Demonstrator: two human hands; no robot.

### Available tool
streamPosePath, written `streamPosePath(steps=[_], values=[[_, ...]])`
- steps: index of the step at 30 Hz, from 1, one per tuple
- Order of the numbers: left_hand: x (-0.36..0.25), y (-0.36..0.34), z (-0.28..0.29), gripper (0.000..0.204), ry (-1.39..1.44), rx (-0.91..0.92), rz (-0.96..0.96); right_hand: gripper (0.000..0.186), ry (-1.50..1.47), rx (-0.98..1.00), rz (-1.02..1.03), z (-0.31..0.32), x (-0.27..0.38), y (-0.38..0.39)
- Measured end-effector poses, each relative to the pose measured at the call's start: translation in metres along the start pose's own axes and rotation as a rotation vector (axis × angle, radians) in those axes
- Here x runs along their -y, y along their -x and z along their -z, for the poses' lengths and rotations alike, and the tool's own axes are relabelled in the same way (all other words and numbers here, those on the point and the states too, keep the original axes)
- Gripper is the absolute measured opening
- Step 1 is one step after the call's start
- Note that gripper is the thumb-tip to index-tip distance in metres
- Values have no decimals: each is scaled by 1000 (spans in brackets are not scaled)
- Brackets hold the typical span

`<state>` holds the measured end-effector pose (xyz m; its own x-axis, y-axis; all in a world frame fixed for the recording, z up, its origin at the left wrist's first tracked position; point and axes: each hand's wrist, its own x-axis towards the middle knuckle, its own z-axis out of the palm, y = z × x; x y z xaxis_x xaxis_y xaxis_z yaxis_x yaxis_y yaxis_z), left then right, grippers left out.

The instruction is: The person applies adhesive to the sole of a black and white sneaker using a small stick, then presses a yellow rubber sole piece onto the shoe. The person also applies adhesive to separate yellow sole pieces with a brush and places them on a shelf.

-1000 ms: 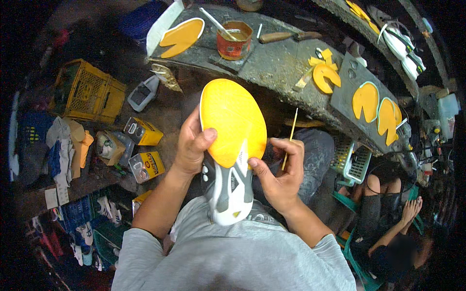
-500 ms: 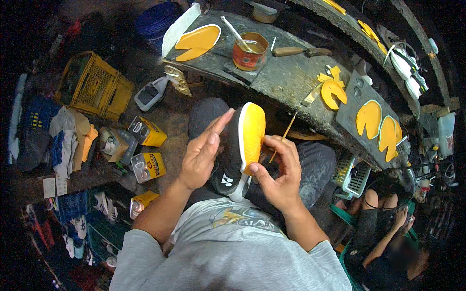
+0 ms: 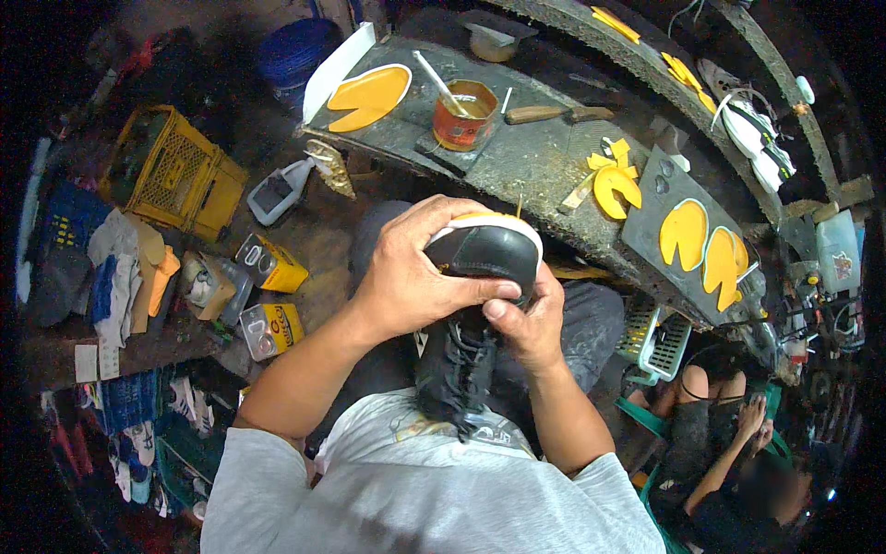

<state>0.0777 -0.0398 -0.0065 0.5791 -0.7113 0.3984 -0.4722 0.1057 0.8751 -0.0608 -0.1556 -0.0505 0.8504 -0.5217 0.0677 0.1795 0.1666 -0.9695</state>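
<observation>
A black lace-up shoe point(image 3: 475, 254) is held above my lap, its toe upward and its laces facing me. The edge of a yellow sole with a white rim point(image 3: 484, 220) shows along its far side. My left hand point(image 3: 404, 268) wraps the left side of the toe, thumb across the upper and fingers over the sole side. My right hand point(image 3: 533, 319) grips the right side, thumb pressed on the upper; its other fingers are mostly hidden. The tip of a thin stick point(image 3: 519, 205) pokes up behind the shoe; what holds it is hidden.
The workbench ahead point(image 3: 535, 152) carries a red pot point(image 3: 452, 132) with a brush, a wooden-handled tool point(image 3: 535, 114) and several yellow cut sole pieces point(image 3: 684, 235). Yellow cans point(image 3: 272, 263) and a yellow crate point(image 3: 173, 175) stand left. Another person point(image 3: 729, 462) sits at the lower right.
The shoe has turned from showing its yellow sole to showing its black upper and laces. My left hand has gone from flat and apart to wrapped round the toe.
</observation>
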Motion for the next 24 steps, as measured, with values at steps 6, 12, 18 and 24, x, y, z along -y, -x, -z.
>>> streamPosePath(steps=[6,12,18,24], values=[[-13,-19,17,64,378,342,202,66,-363,-37,-248,6,12,12],[-8,-1,-4,81,525,406,220,95,-606,-63,-447,8,3,29],[-32,14,-16,94,420,446,292,96,-698,-17,-412,11,9,34],[-36,20,-32,111,772,416,412,94,-747,-108,-405,11,-1,38]])
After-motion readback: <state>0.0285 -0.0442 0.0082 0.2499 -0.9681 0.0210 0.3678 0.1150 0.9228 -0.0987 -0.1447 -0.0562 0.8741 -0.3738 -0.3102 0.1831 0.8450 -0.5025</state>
